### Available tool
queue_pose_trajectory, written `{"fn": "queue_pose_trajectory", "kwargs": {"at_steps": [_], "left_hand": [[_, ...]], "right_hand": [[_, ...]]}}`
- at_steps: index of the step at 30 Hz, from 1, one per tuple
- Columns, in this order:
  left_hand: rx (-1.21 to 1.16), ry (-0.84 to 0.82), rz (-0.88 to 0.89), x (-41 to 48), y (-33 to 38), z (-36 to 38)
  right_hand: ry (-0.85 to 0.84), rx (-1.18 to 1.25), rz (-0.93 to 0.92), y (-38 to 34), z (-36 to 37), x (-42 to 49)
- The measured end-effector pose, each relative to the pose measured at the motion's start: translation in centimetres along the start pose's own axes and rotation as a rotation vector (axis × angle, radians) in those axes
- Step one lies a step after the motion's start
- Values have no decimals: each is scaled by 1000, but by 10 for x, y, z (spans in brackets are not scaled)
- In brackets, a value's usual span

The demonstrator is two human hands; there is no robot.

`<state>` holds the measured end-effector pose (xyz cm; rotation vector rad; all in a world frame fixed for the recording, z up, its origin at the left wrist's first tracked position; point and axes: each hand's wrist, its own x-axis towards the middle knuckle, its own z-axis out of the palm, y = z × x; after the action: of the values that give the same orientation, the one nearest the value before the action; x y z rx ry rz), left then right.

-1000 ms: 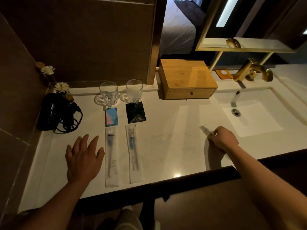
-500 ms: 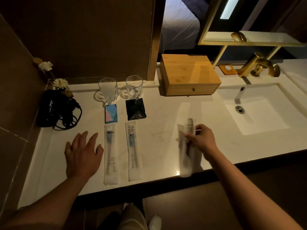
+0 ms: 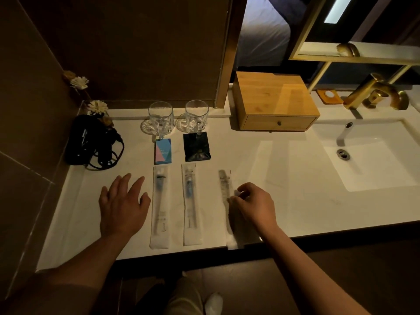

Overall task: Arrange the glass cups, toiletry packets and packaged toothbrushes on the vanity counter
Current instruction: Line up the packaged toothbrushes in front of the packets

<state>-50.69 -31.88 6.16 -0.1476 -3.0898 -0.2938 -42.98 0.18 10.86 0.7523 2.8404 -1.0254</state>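
Two glass cups [image 3: 161,118] [image 3: 196,114] stand on coasters at the back of the white vanity counter [image 3: 284,178]. In front of them lie a blue-and-pink packet [image 3: 163,151] and a black packet [image 3: 196,147]. Two packaged toothbrushes [image 3: 160,206] [image 3: 191,204] lie lengthwise below the packets. A third clear sleeve with a dark comb-like item [image 3: 225,189] lies to their right, and my right hand [image 3: 254,204] pinches its edge. My left hand [image 3: 123,205] rests flat and spread on the counter, left of the first toothbrush.
A black hairdryer with coiled cord [image 3: 91,140] sits at the far left by dried flowers [image 3: 97,106]. A wooden drawer box [image 3: 273,103] stands at the back middle. The sink basin [image 3: 368,155] and gold tap [image 3: 372,92] lie to the right.
My right hand carried the third sleeve from near the sink leftward and laid it on the counter beside the two toothbrushes. My left hand stayed flat in place.
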Motion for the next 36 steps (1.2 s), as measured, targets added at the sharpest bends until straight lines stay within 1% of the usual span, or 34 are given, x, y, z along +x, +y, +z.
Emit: {"fn": "queue_pose_trajectory", "kwargs": {"at_steps": [3,10,14,19,24,29,36], "left_hand": [[-2,-4,-4,0,0,-1],[3,-16,-8,0,2,-3],[10,-22,-6,0,2,-3],[18,-22,-5,1,3,-3],[19,-19,-1,1,2,-3],[15,-32,-15,1,3,-3],[-4,-9,-7,0,2,-2]], "right_hand": [[-7,-148,-87,-4,11,-13],[-10,-239,-122,-22,34,-5],[-26,-215,-122,-30,38,2],[22,-177,-85,-37,38,8],[25,-132,-39,-39,40,16],[38,-113,-37,-40,42,20],[46,-110,-35,-42,45,23]]}}
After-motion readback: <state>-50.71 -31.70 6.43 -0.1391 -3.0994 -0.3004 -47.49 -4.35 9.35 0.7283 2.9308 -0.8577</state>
